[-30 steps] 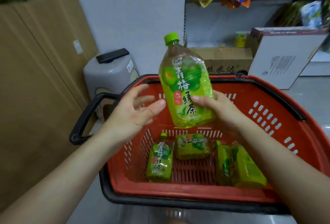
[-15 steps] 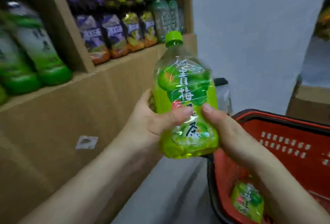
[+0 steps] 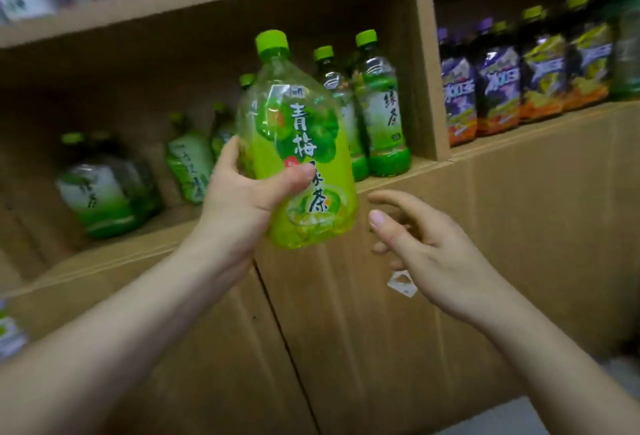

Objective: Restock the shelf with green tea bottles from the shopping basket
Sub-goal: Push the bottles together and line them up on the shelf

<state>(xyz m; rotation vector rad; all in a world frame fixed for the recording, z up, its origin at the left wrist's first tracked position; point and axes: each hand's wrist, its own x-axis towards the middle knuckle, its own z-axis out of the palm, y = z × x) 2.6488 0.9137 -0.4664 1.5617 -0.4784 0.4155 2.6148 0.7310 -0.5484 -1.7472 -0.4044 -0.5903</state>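
Shelf (image 3: 398, 181) bottles at left (image 3: 104, 188) are blurred. Left hand (image 3: 242, 199) alone now grips the green tea bottle (image 3: 298, 143); right hand (image 3: 426, 247) has let go, fingers spread.

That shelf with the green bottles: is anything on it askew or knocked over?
Nothing looks fallen. The green tea bottles at the right end stand upright; those further left are too blurred to judge. The only clearly tilted one is the bottle held in the left hand, not yet shelved. No spill shows on the shelf.
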